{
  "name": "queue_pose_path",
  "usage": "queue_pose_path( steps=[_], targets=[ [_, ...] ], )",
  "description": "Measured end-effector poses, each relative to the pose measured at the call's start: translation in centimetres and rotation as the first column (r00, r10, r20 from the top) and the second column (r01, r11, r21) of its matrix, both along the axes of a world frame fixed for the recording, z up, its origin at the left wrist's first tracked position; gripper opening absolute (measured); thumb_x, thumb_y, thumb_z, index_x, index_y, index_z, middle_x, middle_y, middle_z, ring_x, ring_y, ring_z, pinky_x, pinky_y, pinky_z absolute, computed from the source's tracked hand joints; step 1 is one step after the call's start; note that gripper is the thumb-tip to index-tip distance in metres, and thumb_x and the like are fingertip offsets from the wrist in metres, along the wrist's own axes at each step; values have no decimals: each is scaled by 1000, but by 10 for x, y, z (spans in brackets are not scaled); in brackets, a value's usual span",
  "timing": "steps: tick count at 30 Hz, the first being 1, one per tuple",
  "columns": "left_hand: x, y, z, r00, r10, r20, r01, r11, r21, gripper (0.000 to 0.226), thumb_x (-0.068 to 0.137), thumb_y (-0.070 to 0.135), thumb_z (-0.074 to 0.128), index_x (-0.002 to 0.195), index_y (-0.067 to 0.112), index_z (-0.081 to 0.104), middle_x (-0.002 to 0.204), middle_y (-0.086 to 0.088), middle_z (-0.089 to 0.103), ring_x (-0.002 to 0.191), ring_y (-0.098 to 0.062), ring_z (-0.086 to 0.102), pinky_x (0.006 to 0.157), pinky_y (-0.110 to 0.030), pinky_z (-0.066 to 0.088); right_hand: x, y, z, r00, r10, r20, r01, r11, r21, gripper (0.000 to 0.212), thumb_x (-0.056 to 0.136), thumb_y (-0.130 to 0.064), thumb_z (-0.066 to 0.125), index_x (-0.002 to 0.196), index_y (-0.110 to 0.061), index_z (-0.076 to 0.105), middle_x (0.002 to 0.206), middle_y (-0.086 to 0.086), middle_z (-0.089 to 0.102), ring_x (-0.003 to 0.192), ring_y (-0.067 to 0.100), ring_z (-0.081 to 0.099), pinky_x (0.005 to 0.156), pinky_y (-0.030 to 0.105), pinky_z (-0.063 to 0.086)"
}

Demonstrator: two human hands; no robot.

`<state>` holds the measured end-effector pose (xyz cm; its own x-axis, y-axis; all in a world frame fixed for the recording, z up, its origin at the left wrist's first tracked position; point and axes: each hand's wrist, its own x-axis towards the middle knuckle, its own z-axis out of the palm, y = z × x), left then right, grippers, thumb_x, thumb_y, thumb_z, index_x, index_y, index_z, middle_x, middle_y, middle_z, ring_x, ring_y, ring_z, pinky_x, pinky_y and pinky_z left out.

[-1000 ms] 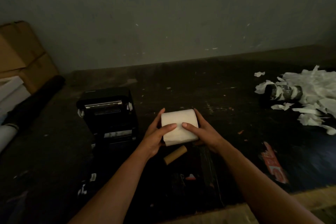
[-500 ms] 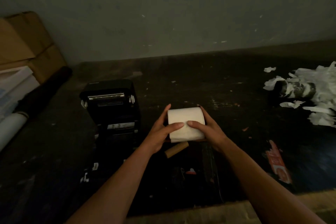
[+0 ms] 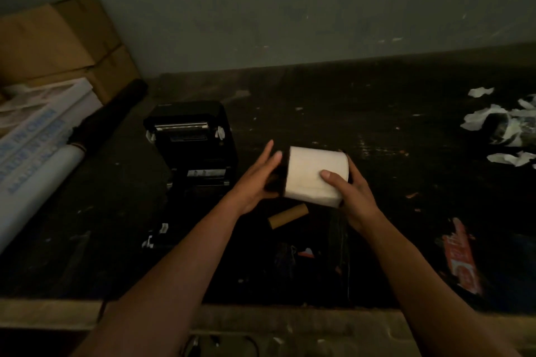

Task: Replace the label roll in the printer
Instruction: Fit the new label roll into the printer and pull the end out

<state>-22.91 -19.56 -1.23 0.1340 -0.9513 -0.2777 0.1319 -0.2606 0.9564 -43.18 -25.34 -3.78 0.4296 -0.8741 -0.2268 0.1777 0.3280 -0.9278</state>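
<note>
A white label roll [image 3: 311, 171] is held above the dark table, a little right of the black printer [image 3: 193, 145]. My right hand [image 3: 352, 195] grips its right end with the thumb laid across the front. My left hand [image 3: 258, 180] is at the roll's left end, fingers spread, palm against something dark there; whether it grips is hard to tell. The printer stands with its lid raised, showing a metal bar at the top. An empty brown cardboard core [image 3: 288, 215] lies on the table just below the roll.
Cardboard boxes [image 3: 58, 43] and rolled sheets [image 3: 37, 165] fill the left side. Torn white paper scraps around a dark roll [image 3: 504, 127] lie at the far right. A red packet [image 3: 461, 258] lies near the front right. The wall runs close behind the table.
The roll has tilted and shifted slightly right. My left thumb has come off the roll's front, and the left fingers have spread at its end. The view moved a little to the left.
</note>
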Motion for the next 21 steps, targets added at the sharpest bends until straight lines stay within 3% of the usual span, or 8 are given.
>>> queue_pose_path(
  steps=[2, 4, 6, 8, 13, 18, 21],
  targets=[
    [7, 9, -14, 985, 130, 110, -134, 991, 28, 70, 77, 65, 56, 138, 54, 24, 149, 3, 38, 131, -21, 39, 102, -50, 36, -1, 1, 1, 1000, -2, -2, 2, 1000, -2, 108, 39, -50, 87, 135, -46, 36, 123, -6, 55, 105, 18, 59, 70, 35, 55],
    [12, 22, -37, 933, 208, 294, -216, 976, -6, 54, 93, 45, 48, 142, 45, 24, 148, -2, 39, 129, -17, 41, 103, -36, 32, 0, 4, 0, 1000, -22, -5, 22, 1000, 6, 109, 38, -51, 87, 135, -45, 37, 123, -6, 56, 104, 18, 59, 68, 33, 55],
    [15, 37, -62, 835, 138, 532, -163, 987, 0, 58, 96, 29, 48, 146, 37, 19, 146, -7, 42, 130, -19, 41, 103, -24, 29, 1, 9, -3, 999, -48, -3, 48, 998, 34, 105, 39, -51, 87, 133, -44, 41, 122, -4, 58, 105, 20, 60, 68, 36, 55],
    [15, 51, -84, 738, 26, 674, -68, 997, 35, 66, 95, 21, 51, 148, 31, 12, 148, -10, 38, 133, -23, 38, 105, -21, 25, 2, 14, -7, 997, -76, 6, 75, 995, 69, 98, 42, -49, 87, 130, -43, 45, 121, -2, 60, 104, 22, 61, 70, 40, 57],
    [8, 73, -122, 622, -74, 779, -21, 994, 110, 79, 92, 13, 57, 149, 20, 3, 149, -16, 35, 133, -30, 39, 111, -33, 29, 0, 27, -8, 993, -117, 1, 116, 989, 96, 83, 46, -46, 86, 122, -40, 54, 117, -1, 64, 101, 21, 64, 69, 40, 57],
    [8, 75, -132, 509, -16, 861, -67, 996, 58, 68, 93, 11, 52, 149, 17, 14, 131, -23, 53, 115, -35, 53, 100, -38, 41, 1, 36, -9, 990, -141, -10, 142, 984, 107, 83, 44, -46, 88, 120, -39, 56, 116, 0, 64, 101, 22, 64, 69, 41, 57],
    [9, 73, -131, 385, -67, 920, -51, 994, 94, 63, 95, 9, 47, 149, 17, 14, 119, -26, 58, 104, -35, 59, 93, -43, 48, 0, 40, -12, 987, -160, -14, 160, 980, 115, 86, 44, -45, 88, 123, -38, 54, 116, 0, 65, 100, 22, 65, 71, 42, 57]
  ],
)
